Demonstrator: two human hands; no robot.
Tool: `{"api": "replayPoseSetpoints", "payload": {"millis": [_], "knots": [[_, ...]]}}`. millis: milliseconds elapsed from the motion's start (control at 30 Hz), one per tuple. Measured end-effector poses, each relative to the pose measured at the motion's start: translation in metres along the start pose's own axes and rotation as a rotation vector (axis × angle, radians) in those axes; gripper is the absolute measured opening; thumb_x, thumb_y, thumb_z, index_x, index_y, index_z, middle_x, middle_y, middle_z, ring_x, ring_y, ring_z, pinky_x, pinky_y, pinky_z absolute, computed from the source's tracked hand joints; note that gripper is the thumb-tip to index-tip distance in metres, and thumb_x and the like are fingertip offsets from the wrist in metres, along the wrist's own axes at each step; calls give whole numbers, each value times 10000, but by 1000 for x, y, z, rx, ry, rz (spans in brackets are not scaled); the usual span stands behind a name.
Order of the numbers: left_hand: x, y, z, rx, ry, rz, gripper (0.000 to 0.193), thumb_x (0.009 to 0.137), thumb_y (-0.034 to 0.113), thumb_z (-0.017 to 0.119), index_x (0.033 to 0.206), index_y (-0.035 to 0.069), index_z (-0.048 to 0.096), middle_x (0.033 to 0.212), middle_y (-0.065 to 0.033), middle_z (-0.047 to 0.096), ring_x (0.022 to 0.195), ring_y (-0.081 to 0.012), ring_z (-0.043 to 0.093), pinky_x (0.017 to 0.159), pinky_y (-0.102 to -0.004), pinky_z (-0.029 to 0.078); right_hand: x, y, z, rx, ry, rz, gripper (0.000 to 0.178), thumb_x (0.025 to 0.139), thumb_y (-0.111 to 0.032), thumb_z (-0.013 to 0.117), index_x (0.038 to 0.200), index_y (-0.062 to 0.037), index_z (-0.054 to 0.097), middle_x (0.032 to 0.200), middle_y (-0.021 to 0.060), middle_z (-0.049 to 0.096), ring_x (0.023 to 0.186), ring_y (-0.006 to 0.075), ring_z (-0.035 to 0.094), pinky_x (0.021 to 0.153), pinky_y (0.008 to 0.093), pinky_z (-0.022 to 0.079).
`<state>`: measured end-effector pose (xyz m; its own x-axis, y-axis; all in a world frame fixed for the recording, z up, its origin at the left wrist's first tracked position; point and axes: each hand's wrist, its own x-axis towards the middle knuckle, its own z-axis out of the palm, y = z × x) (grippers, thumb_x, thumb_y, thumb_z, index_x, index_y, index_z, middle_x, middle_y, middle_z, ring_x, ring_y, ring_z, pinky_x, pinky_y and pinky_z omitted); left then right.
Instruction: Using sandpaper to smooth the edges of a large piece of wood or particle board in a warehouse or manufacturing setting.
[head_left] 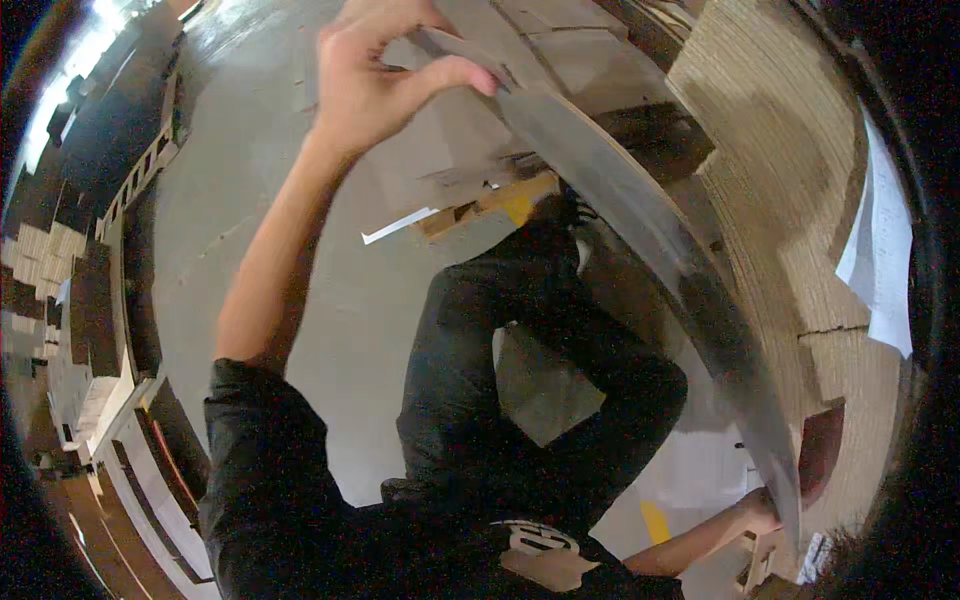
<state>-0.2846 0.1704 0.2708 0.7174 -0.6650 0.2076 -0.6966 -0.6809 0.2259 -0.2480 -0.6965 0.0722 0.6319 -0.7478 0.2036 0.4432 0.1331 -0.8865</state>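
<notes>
A long, thin grey board (640,205) with a pale edge slants across the view from the top middle to the lower right. At its far end my left hand (385,75) is closed on it, the thumb lying along the edge. Lower right, my right hand (755,513) grips the near end; its fingers are partly hidden by the board. The board stands on edge beside a tall stack of boards (770,150). I cannot tell whether it touches the stack.
A white paper sheet (882,260) hangs on the stack's right side. On the floor (230,220), by my feet, lie a brown cardboard strip (470,215) and a white strip (395,226). Racks with stacked boards (45,255) line the left.
</notes>
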Motion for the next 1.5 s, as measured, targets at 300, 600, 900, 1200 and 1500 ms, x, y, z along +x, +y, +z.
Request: {"api": "replayPoseSetpoints", "payload": {"millis": [300, 600, 900, 1200, 1500], "knots": [[185, 0, 228, 168, 958, -1, 430, 589, 429, 930, 759, 122, 682, 767, -7, 630, 851, -242, 598, 767, -390, 427, -24, 21, -134, -49, 159, 24, 649, 994, -467, 565, 1517, -101, 447, 1533, 214, 460, 1352, 405, 489, 1121, 532, 434], [326, 0, 307, 127, 774, -60, 493, 678, 572, 822, 882, 151, 667, 912, -9, 641, 1057, -287, 584, 839, -482, 425, 8, 28, -121, -404, 325, 29, 633, 976, -421, 580, 1513, -112, 452, 1556, 209, 429, 1366, 390, 481, 1129, 528, 430], [374, -12, 320, 98, 667, -169, 609, 712, 590, 805, 1164, 213, 649, 1332, -71, 561, 1391, -336, 429, 976, -626, 385, 64, 58, -175, -760, 494, 45, 621, 959, -376, 595, 1509, -123, 457, 1578, 205, 399, 1380, 374, 474, 1137, 524, 425], [267, -67, 344, -220, 761, -605, 795, 836, 413, 782, 1530, 219, 443, 1588, -194, 376, 1495, -407, 309, 1135, -617, 324, 102, 131, -229, -476, 388, 231, 589, 972, -292, 581, 1534, -234, 416, 1666, 72, 211, 1400, 354, 441, 1102, 564, 441], [165, -30, 370, 41, 460, -930, 737, 829, 371, 779, 1488, 214, 490, 1541, -184, 439, 1441, -415, 378, 1150, -592, 343, 50, 157, -248, -362, 533, 211, 550, 1017, -323, 555, 1534, -205, 408, 1568, 145, 393, 1225, 379, 592, 910, 546, 594]]}}
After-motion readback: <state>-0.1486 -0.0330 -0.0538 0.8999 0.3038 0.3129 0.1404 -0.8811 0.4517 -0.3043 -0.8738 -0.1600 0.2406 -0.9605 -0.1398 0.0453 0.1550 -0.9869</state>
